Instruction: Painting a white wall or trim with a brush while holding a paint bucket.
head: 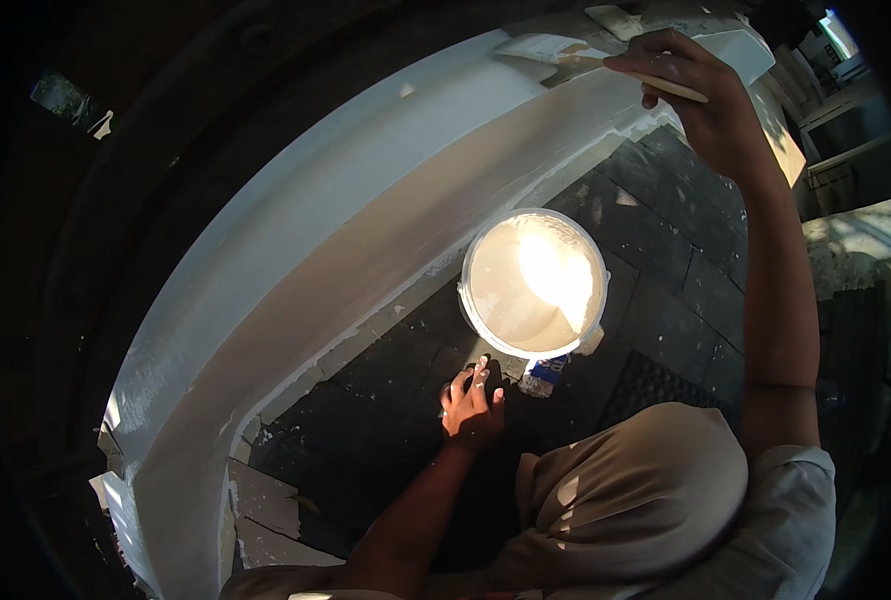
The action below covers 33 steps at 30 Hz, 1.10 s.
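My right hand point(689, 94) is raised at the upper right, closed around the light wooden handle point(666, 85) of a tool. The tool's far end lies near the white-painted top of a low curved wall point(325, 187); what kind of tool it is, I cannot tell. Lower down, my left hand point(471, 405) hangs with its fingers apart and white specks on them, just below a white plastic bucket point(539, 349). The bucket holds off-white paint point(501, 285), brightly lit by sun. Beside the bucket's lower edge is a blue-and-white object point(546, 373), partly hidden.
Dark floor tiles point(640, 202) with white spatters run along the wall's foot. A dark bumpy mat point(655, 386) lies right of my left hand. Broken pale tile pieces point(265, 495) are at the lower left. A pale ledge point(865, 225) stands at the right.
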Available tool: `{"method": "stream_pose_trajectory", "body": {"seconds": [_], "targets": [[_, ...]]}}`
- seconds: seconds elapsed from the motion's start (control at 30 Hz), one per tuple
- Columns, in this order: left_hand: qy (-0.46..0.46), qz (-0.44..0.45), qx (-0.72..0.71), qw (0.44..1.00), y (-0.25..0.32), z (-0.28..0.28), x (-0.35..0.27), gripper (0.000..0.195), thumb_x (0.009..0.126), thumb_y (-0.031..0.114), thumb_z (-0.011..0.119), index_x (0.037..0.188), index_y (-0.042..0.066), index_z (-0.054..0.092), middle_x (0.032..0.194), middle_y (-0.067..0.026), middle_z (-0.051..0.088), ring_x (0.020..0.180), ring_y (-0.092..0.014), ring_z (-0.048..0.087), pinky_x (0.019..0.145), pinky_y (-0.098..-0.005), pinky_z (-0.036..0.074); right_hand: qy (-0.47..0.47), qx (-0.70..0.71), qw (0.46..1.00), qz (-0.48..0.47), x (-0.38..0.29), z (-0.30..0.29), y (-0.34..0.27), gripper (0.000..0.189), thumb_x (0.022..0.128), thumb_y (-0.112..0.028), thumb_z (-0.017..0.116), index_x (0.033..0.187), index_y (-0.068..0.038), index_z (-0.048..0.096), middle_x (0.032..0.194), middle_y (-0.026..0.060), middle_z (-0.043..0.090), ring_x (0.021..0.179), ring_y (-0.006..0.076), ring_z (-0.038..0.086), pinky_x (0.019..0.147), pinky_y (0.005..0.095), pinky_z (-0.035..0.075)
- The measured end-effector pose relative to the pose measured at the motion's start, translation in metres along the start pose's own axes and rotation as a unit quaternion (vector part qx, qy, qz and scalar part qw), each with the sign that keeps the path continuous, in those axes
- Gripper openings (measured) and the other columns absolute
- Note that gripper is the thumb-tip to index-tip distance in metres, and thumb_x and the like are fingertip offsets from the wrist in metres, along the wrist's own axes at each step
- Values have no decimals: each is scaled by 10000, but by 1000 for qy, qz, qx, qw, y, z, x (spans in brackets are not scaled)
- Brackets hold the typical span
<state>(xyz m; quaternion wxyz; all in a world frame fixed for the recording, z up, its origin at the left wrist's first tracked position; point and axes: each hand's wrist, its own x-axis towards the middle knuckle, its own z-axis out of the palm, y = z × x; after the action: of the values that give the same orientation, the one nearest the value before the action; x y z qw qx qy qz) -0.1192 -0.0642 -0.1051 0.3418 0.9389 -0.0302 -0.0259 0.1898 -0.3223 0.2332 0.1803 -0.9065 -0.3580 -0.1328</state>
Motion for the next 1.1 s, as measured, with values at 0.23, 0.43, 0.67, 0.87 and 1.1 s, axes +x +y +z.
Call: {"method": "stream_pose_trajectory", "body": {"seconds": [0.23, 0.43, 0.67, 0.87, 1.1], "targets": [[-6, 28, 1, 1000, -2, 1, 2, 425, 926, 315, 615, 1257, 48, 593, 1472, -51, 510, 1310, -305, 435, 1088, -523, 334, 61, 76, 995, 19, 28, 26, 4, 524, 838, 199, 501, 1208, -106, 715, 1130, 150, 631, 911, 240, 649, 709, 307, 554], [-7, 2, -9, 1000, 6, -8, 2, 435, 924, 324, 622, 1256, 45, 593, 1463, -60, 516, 1312, -304, 434, 1087, -528, 335, -7, 85, 995, 48, 19, 3, -2, 523, 830, 211, 503, 1196, -95, 719, 1139, 141, 638, 917, 255, 655, 691, 317, 573], [-18, 21, 3, 1000, 4, -5, 4, 427, 923, 308, 624, 1239, 23, 592, 1442, -59, 541, 1294, -305, 455, 1081, -527, 340, 14, 39, 999, 11, 26, 4, 6, 536, 816, 209, 503, 1206, -93, 713, 1128, 136, 639, 916, 271, 649, 693, 333, 574], [28, 47, -7, 998, 1, 0, 3, 415, 912, 292, 633, 1221, 18, 596, 1418, -70, 564, 1273, -309, 477, 1057, -535, 355, 8, -61, 997, -35, 36, 10, 2, 562, 799, 207, 495, 1216, -105, 706, 1127, 140, 636, 915, 286, 641, 685, 335, 560], [22, 37, -1, 999, 2, -4, 4, 401, 915, 292, 630, 1202, 14, 601, 1415, -77, 566, 1267, -307, 483, 1052, -540, 357, -4, 23, 999, 22, 37, 0, -2, 552, 786, 190, 529, 1210, -116, 708, 1118, 153, 633, 942, 294, 642, 688, 364, 567]]}}
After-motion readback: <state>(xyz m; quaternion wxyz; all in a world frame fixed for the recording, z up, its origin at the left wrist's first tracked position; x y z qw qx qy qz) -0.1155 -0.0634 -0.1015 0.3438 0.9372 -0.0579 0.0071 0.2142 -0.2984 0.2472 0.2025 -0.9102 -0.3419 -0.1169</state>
